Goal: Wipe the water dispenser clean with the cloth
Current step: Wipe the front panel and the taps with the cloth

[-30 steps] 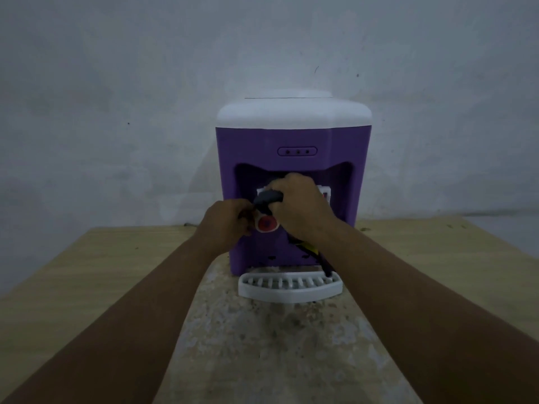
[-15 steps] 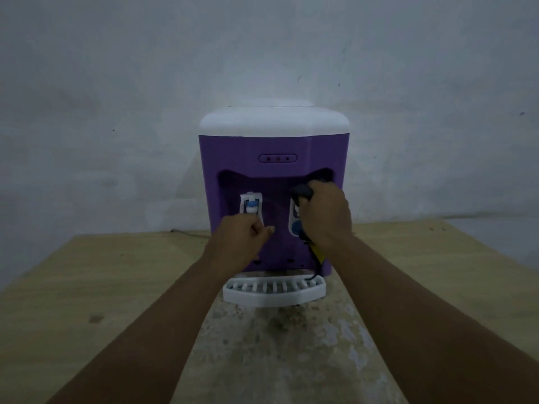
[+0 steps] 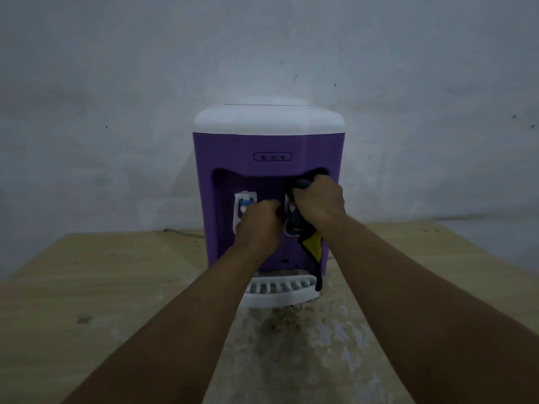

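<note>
A purple water dispenser [image 3: 271, 147] with a white top stands on the table, against the wall. My right hand [image 3: 319, 199] grips a dark cloth [image 3: 312, 246] with a yellow patch and presses it over the right tap in the recess. The cloth's tail hangs down to the white drip tray [image 3: 280, 295]. My left hand [image 3: 258, 225] is curled in front of the recess, its fingers closing on the left side of the right tap, which is mostly hidden. The left tap [image 3: 245, 201], white with a blue button, shows just above my left hand.
The dispenser sits on a wooden table [image 3: 122, 275] with a worn, stained strip [image 3: 291, 351] down its middle. A grey wall [image 3: 116, 112] rises right behind. A thin cable [image 3: 183, 233] lies behind the dispenser on the left.
My left hand has moved right, from in front of the left tap to the right tap. My right hand stays on the right tap with the cloth.
</note>
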Action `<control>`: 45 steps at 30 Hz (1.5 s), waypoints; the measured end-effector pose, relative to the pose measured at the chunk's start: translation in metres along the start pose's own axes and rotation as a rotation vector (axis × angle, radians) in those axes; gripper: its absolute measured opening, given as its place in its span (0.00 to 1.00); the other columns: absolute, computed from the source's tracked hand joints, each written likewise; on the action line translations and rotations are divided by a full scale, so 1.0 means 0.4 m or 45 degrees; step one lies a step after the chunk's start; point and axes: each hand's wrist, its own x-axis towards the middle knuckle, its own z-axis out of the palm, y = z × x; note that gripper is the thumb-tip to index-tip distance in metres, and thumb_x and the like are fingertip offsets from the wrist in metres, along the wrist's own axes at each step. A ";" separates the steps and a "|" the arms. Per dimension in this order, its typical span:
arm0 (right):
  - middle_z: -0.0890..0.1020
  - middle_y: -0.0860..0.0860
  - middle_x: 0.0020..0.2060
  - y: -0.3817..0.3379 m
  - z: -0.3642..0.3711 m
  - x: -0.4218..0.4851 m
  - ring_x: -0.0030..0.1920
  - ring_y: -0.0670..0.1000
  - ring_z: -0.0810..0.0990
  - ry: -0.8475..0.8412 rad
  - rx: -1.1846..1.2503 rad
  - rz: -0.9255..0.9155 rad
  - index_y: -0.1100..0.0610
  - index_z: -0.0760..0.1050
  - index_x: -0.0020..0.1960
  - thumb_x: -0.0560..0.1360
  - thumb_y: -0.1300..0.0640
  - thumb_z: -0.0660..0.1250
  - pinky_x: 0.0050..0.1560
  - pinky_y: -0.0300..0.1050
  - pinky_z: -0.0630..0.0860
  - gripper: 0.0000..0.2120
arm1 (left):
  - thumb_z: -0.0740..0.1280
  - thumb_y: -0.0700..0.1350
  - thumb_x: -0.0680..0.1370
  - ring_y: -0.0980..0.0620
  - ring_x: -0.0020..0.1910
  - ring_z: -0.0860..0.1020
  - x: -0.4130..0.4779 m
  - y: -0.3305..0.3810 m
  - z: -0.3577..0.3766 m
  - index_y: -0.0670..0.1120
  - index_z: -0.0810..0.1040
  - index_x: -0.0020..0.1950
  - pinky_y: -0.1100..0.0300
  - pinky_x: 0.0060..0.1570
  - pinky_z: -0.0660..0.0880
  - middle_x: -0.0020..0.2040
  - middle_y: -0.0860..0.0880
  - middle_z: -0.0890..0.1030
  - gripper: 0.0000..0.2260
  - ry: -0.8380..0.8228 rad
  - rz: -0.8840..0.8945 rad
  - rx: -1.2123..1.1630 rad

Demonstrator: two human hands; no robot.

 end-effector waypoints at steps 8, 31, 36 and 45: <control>0.76 0.54 0.42 -0.030 -0.007 0.032 0.42 0.54 0.76 -0.026 0.023 0.168 0.59 0.73 0.42 0.77 0.60 0.64 0.43 0.46 0.78 0.06 | 0.70 0.32 0.67 0.50 0.36 0.75 0.010 0.000 0.010 0.47 0.67 0.33 0.61 0.30 0.65 0.33 0.51 0.73 0.15 -0.042 -0.002 0.126; 0.80 0.58 0.54 0.004 0.019 -0.012 0.50 0.56 0.79 0.100 0.358 0.308 0.61 0.77 0.60 0.81 0.59 0.59 0.43 0.42 0.74 0.12 | 0.63 0.30 0.73 0.45 0.42 0.78 0.031 -0.001 0.016 0.49 0.65 0.32 0.51 0.40 0.76 0.37 0.47 0.76 0.17 -0.105 -0.032 0.199; 0.78 0.59 0.61 0.042 -0.011 -0.022 0.55 0.57 0.78 0.043 0.436 0.360 0.56 0.75 0.66 0.80 0.59 0.60 0.46 0.42 0.74 0.15 | 0.62 0.31 0.75 0.51 0.36 0.74 0.040 0.006 0.017 0.49 0.63 0.30 0.57 0.36 0.69 0.35 0.47 0.77 0.19 -0.109 -0.016 0.185; 0.78 0.57 0.45 0.103 0.006 -0.038 0.42 0.58 0.77 0.128 -0.351 -0.611 0.57 0.74 0.53 0.72 0.61 0.66 0.36 0.47 0.73 0.09 | 0.59 0.31 0.77 0.56 0.29 0.68 0.033 0.011 0.004 0.48 0.64 0.29 0.66 0.26 0.58 0.29 0.53 0.69 0.19 -0.128 -0.032 0.113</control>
